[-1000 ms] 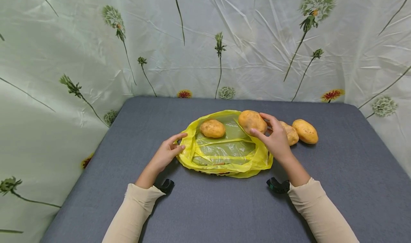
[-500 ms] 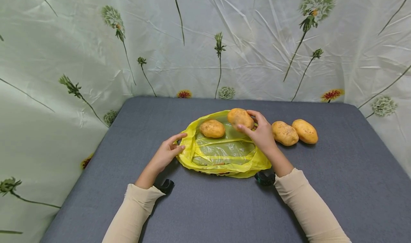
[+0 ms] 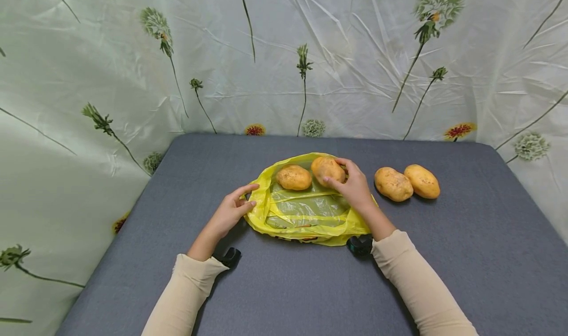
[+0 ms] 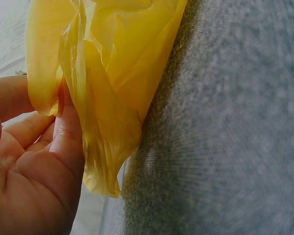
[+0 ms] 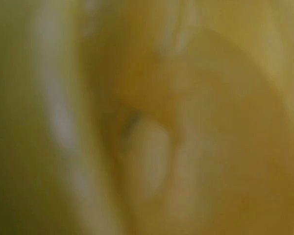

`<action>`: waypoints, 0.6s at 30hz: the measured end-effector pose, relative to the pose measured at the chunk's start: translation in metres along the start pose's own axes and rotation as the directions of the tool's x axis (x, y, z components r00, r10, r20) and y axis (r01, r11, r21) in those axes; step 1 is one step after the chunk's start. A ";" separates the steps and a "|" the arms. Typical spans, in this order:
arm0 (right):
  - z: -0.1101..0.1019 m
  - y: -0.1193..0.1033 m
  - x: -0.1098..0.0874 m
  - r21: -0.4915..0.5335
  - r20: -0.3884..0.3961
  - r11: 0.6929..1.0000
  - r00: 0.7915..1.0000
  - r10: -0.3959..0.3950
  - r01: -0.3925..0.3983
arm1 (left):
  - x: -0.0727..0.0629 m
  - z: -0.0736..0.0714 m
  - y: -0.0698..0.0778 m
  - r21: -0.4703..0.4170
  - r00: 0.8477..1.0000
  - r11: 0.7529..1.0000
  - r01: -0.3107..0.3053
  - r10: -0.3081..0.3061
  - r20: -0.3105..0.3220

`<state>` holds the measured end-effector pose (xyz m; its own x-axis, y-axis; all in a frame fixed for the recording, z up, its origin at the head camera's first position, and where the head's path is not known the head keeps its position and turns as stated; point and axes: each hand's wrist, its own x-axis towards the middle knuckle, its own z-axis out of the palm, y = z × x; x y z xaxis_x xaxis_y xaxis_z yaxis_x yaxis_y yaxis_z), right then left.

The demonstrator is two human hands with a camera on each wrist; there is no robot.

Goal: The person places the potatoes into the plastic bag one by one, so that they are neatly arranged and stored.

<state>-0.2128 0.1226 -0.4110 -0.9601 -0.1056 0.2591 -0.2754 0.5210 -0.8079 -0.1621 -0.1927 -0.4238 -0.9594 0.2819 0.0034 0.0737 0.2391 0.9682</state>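
Note:
A yellow plastic bag lies on the table with its mouth spread wide. One potato rests inside it at the back left. My right hand grips a second potato within the bag's mouth, right beside the first one. At the bag's left rim, my left hand pinches the plastic between thumb and fingers. The left wrist view shows this hand with folds of the yellow bag hanging by the thumb. Blurred yellow plastic fills the right wrist view.
Two more potatoes, a nearer one and a farther one, lie together on the grey table to the right of the bag. A flower-printed curtain stands behind the table and along its left side.
My right hand has carried its potato left from the bag's right rim, then lowered it beside the potato inside. The left hand stays at the left rim.

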 end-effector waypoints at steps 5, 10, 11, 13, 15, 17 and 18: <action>0.004 0.004 0.000 -0.007 0.035 1.000 0.999 0.008 -0.008 | 0.000 0.000 0.000 0.005 1.000 1.000 0.002 -0.002 -0.004; 0.005 0.004 0.001 0.001 0.061 1.000 0.998 0.020 -0.020 | 0.001 0.001 0.001 0.006 1.000 1.000 0.015 -0.015 -0.005; 0.005 0.004 0.001 -0.001 0.064 1.000 0.998 0.022 -0.022 | 0.001 0.001 0.002 0.004 1.000 1.000 0.018 -0.018 -0.005; 0.005 0.003 0.001 -0.008 0.065 1.000 0.998 0.021 -0.021 | 0.000 0.001 0.004 -0.006 1.000 1.000 0.022 -0.022 -0.005; 0.005 0.003 0.000 -0.007 0.064 1.000 0.998 0.018 -0.018 | -0.001 0.002 0.009 -0.012 1.000 1.000 0.023 -0.023 -0.002; 0.004 0.003 0.000 -0.005 0.063 1.000 0.998 0.014 -0.014 | -0.004 0.003 0.016 -0.013 1.000 1.000 0.026 -0.026 0.000; 0.004 0.003 0.000 -0.002 0.060 1.000 0.998 0.009 -0.008 | -0.005 0.003 0.020 -0.010 1.000 1.000 0.027 -0.027 0.001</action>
<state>-0.2134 0.1206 -0.4154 -0.9636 -0.1522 0.2197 -0.2671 0.5239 -0.8088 -0.1549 -0.1863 -0.4054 -0.9608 0.2761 -0.0229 0.0450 0.2372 0.9704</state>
